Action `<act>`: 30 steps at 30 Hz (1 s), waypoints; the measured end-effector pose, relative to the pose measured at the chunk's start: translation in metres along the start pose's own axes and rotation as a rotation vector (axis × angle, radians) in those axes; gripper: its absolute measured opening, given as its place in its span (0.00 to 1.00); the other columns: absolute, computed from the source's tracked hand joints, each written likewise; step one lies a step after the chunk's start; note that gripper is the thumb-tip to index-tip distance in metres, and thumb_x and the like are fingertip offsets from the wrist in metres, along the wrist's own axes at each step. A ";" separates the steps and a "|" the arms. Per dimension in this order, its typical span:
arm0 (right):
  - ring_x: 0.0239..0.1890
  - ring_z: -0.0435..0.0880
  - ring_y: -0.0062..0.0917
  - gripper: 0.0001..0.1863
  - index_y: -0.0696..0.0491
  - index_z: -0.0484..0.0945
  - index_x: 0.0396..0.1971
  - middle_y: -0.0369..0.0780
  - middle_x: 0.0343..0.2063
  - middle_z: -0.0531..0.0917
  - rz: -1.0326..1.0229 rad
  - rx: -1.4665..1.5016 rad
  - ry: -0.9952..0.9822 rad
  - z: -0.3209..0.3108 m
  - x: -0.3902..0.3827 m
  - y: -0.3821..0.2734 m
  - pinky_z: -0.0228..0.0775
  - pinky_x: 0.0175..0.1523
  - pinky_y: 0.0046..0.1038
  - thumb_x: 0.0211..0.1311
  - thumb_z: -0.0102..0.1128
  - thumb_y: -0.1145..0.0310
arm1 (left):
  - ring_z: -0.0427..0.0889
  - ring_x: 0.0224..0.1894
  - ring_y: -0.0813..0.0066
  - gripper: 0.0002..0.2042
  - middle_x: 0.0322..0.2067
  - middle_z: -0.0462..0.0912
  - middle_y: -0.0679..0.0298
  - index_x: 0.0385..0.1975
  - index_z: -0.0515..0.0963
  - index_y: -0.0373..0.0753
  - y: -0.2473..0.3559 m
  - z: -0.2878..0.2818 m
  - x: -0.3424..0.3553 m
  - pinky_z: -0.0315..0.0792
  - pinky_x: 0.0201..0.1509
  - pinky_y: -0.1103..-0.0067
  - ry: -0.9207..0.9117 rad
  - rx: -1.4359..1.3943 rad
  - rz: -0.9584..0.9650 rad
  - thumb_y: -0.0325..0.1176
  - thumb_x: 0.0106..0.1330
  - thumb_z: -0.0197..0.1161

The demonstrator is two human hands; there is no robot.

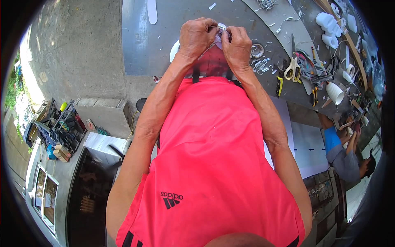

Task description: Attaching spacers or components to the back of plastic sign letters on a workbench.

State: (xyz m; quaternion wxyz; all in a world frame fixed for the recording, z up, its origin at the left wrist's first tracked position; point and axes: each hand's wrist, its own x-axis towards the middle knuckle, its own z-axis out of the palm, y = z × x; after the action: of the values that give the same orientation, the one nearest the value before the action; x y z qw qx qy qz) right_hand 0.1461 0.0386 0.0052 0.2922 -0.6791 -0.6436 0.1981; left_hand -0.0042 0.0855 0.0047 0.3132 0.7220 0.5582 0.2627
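You've got both hands up over the grey worktable (164, 45), knuckles nearly touching. Your left hand (196, 38) curls its fingers shut around a small white piece (222, 29), and your right hand (238, 46) pinches the same piece from the other side, thumb and forefinger clamped on its edge. Held between two grips like that, it looks braced so it can't twist while the fingertips work on it. It sits off the table, right above a white round plate (174, 51) that peeks out under your left wrist; what's on that plate I can't tell, your hands cover it.

To your right, yellow-handled scissors (292, 69) lie flat, handles toward you, seemingly for easy grabbing. Just beside your right hand sits a small round tin (258, 50); it looks open, contents unclear. Farther out, white cups (335, 92) lie tipped on their sides, mouths showing nothing inside. Down at the left, a black crate (68, 128) is packed with mixed odds and ends.
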 end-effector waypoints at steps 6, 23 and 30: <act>0.36 0.82 0.46 0.05 0.58 0.77 0.36 0.48 0.33 0.79 -0.030 -0.022 -0.026 0.001 -0.001 0.003 0.77 0.41 0.42 0.62 0.63 0.76 | 0.89 0.29 0.62 0.07 0.31 0.89 0.58 0.35 0.89 0.40 0.000 0.000 -0.001 0.79 0.34 0.73 0.001 0.000 0.011 0.32 0.59 0.73; 0.33 0.84 0.42 0.06 0.54 0.75 0.38 0.43 0.34 0.81 -0.049 -0.081 0.025 0.007 -0.006 0.005 0.77 0.36 0.40 0.66 0.64 0.72 | 0.88 0.31 0.59 0.08 0.30 0.89 0.58 0.33 0.89 0.40 0.001 0.000 0.002 0.80 0.37 0.69 -0.008 -0.007 -0.045 0.34 0.57 0.73; 0.34 0.82 0.43 0.07 0.55 0.73 0.37 0.45 0.33 0.78 -0.044 -0.060 0.003 0.006 -0.003 0.006 0.75 0.37 0.41 0.65 0.62 0.73 | 0.89 0.29 0.62 0.10 0.29 0.89 0.59 0.33 0.89 0.40 0.003 0.002 0.002 0.80 0.34 0.71 -0.040 0.003 -0.107 0.37 0.54 0.74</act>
State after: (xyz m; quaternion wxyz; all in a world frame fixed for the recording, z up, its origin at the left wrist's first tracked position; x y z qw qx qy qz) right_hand 0.1462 0.0360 -0.0032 0.2769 -0.6735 -0.6636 0.1713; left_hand -0.0002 0.0863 0.0054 0.3369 0.6966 0.5901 0.2303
